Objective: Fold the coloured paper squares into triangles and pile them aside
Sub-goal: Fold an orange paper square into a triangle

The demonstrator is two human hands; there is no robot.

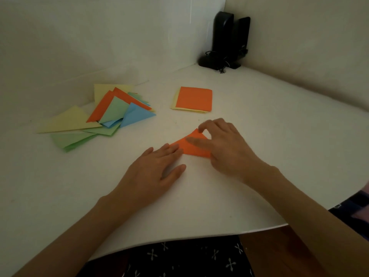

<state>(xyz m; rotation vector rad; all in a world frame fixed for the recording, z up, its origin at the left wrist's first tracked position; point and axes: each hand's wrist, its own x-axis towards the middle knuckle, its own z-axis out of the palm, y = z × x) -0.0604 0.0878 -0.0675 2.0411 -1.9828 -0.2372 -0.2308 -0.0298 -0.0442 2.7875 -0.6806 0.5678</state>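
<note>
An orange paper folded into a triangle (191,147) lies flat on the white table (259,136) in front of me. My left hand (153,168) lies flat with straight fingers pressing the triangle's left corner. My right hand (225,148) rests on its right part, the thumb laid across the paper and the curled forefinger touching the top tip. A stack of unfolded squares (193,99), orange on top with yellow beneath, sits just behind. A loose pile of folded triangles (95,118) in yellow, green, orange and blue lies at the left.
Two black speakers (229,40) with a tangled cable stand in the far corner against the walls. The table's curved front edge (179,239) runs close to my lap.
</note>
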